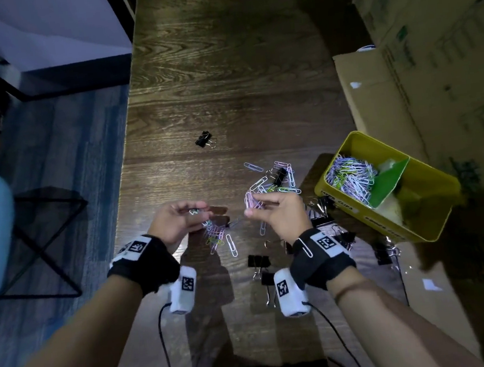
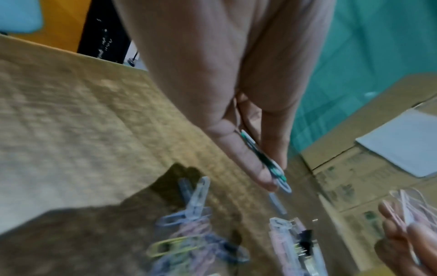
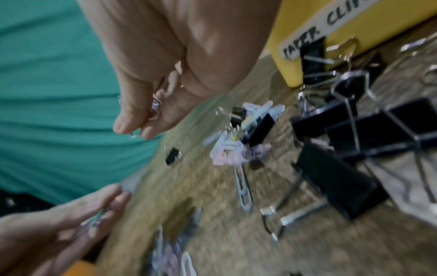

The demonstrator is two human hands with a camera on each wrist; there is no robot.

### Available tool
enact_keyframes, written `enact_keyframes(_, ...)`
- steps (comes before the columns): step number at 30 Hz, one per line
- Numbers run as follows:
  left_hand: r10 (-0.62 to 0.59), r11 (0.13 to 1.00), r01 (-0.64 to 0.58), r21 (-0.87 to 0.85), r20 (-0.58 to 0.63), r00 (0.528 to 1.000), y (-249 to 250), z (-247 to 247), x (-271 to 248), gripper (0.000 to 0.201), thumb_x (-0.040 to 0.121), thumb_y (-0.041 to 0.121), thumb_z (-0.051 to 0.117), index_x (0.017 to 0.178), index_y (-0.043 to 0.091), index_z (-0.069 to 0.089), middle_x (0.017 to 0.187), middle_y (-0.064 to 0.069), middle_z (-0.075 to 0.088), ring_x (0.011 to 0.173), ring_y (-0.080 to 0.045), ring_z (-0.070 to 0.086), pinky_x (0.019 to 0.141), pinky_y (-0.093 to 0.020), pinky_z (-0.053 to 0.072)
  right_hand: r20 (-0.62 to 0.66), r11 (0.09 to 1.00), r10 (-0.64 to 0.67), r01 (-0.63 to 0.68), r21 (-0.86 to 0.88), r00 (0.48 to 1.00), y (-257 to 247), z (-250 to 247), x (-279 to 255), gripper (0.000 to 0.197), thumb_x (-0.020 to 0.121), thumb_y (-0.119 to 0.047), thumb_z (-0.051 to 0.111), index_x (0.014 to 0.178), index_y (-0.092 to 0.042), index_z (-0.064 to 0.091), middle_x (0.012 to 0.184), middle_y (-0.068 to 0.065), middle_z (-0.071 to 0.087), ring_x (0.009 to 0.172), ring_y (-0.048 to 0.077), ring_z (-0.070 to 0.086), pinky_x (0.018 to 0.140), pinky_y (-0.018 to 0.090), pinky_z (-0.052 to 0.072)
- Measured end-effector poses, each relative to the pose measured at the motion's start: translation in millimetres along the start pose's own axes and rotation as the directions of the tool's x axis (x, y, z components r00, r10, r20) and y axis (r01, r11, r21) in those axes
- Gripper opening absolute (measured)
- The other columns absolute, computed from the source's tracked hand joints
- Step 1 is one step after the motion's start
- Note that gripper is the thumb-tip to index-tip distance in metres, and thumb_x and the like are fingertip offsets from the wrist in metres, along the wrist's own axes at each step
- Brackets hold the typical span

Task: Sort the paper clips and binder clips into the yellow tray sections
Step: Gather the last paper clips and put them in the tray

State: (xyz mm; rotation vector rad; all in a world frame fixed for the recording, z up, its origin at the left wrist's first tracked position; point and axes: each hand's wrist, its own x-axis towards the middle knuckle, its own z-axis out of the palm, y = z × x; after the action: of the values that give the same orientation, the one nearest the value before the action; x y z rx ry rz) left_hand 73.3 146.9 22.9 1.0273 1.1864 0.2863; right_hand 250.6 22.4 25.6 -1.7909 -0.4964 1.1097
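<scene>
two hands work above the table [image 1: 222, 65], each holding paper clips: the left hand [image 1: 176, 220] pinches a green-and-white clip [image 2: 264, 160] between thumb and fingers, the right hand [image 1: 276, 212] curls round a small pink bunch [image 1: 250, 202]. this looks like the gathering step, with the next move a carry to the tray [image 1: 357, 237], whose far-left section already holds a heap of clips [image 1: 350, 176]; the section beside it shows green card [image 1: 388, 181] and pale stuff i cannot identify. just left of the tray lies a mixed pile [image 1: 276, 176] with a binder clip tangled in. more clips [image 1: 216, 236] lie under the left hand. black binder clips [image 1: 259, 263] sit near the tray's front wall and by the right wrist; one [image 1: 204, 139] lies well apart, up the table. tangled clips may drag neighbours along, so lifting slowly would help. cardboard boxes [image 1: 429, 44] crowd the tray's far side.
</scene>
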Motion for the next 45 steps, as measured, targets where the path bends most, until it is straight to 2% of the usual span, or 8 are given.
enact_keyframes(13, 0.104, 0.965, -0.170, 0.199, 0.301, 0.948, 75, 237, 14, 0.016, 0.076, -0.008, 0.067, 0.085, 0.005, 0.064, 0.081, -0.015, 0.065, 0.069, -0.020, 0.062, 0.065, -0.032, 0.058, -0.521, 0.954, -0.046, 0.191, 0.229, 0.852, -35, -142, -7, 0.042, 0.072, -0.001, 0.078, 0.112, 0.003, 0.065, 0.098, 0.012, 0.071, 0.081, 0.014, 0.067, 0.083, 0.029, 0.057)
enact_keyframes(18, 0.162, 0.693, -0.393, 0.604, 0.401, 0.902, 60, 272, 26, 0.028, 0.079, 0.010, 0.067, 0.105, 0.018, 0.069, 0.107, -0.004, 0.070, 0.090, -0.015, 0.062, 0.084, -0.026, 0.049, -0.574, 0.993, -0.088, 0.024, -0.118, 0.814, -20, -167, 18, 0.036, 0.074, -0.019, 0.080, 0.107, -0.010, 0.071, 0.097, 0.003, 0.073, 0.087, 0.013, 0.067, 0.089, 0.035, 0.054)
enact_keyframes(27, 0.204, 0.891, -0.311, 0.330, 0.322, 0.925, 74, 192, 22, 0.016, 0.089, 0.001, 0.055, 0.095, 0.013, 0.063, 0.087, -0.007, 0.069, 0.075, -0.020, 0.067, 0.071, -0.035, 0.057, -0.286, 0.779, -0.093, -0.110, -0.617, 0.954, -30, -164, 32, 0.033, 0.087, -0.023, 0.067, 0.120, -0.018, 0.063, 0.115, 0.010, 0.065, 0.099, 0.024, 0.060, 0.093, 0.035, 0.049)
enact_keyframes(29, 0.204, 0.806, -0.328, 0.493, 0.288, 0.936, 71, 144, 29, 0.015, 0.088, 0.006, 0.058, 0.088, 0.020, 0.064, 0.088, -0.009, 0.070, 0.075, -0.022, 0.067, 0.073, -0.037, 0.056, -0.227, 0.765, -0.249, 0.047, -0.642, 0.942, -42, -152, 22, 0.027, 0.089, -0.018, 0.063, 0.116, -0.016, 0.066, 0.114, 0.008, 0.065, 0.091, 0.015, 0.057, 0.090, 0.024, 0.045)
enact_keyframes(32, 0.234, 0.419, -0.326, 0.847, 0.246, 0.941, 55, 79, 37, 0.016, 0.085, 0.010, 0.060, 0.094, 0.020, 0.069, 0.090, -0.007, 0.071, 0.080, -0.023, 0.066, 0.077, -0.032, 0.052, 0.022, 0.735, -0.391, 0.327, -0.594, 0.920, -49, -114, 9, 0.016, 0.086, -0.013, 0.063, 0.100, -0.015, 0.072, 0.099, 0.005, 0.070, 0.078, 0.010, 0.059, 0.084, 0.023, 0.050)
enact_keyframes(35, 0.172, 0.157, -0.216, 0.964, 0.188, 0.967, 29, 37, 33, 0.027, 0.085, 0.016, 0.060, 0.112, 0.011, 0.065, 0.111, -0.013, 0.066, 0.101, -0.030, 0.061, 0.087, -0.032, 0.045, 0.367, 0.634, -0.174, 0.389, -0.669, 0.914, -30, -61, 7, 0.014, 0.087, -0.015, 0.059, 0.094, -0.017, 0.071, 0.092, 0.006, 0.070, 0.082, 0.020, 0.065, 0.080, 0.033, 0.054)
enact_keyframes(41, 0.248, 0.111, -0.230, 0.967, 0.197, 0.949, -41, 19, 5, 0.056, 0.079, 0.058, 0.052, 0.114, 0.015, 0.061, 0.112, -0.011, 0.057, 0.099, -0.034, 0.051, 0.086, -0.041, 0.048, 0.365, 0.331, 0.024, 0.337, -0.881, 0.931, 4, 9, -6, 0.028, 0.089, -0.008, 0.052, 0.116, 0.000, 0.055, 0.117, 0.022, 0.055, 0.110, 0.037, 0.053, 0.086, 0.042, 0.049)
enact_keyframes(45, 0.321, 0.199, -0.259, 0.945, 0.187, 0.929, -61, 24, -13, 0.054, 0.077, 0.044, 0.065, 0.122, 0.015, 0.055, 0.116, -0.011, 0.052, 0.106, -0.031, 0.048, 0.088, -0.045, 0.047, 0.352, 0.249, 0.035, 0.333, -0.909, 0.935, 16, 35, -14, 0.044, 0.085, 0.001, 0.051, 0.128, 0.001, 0.047, 0.130, 0.022, 0.044, 0.123, 0.037, 0.038, 0.092, 0.043, 0.047)
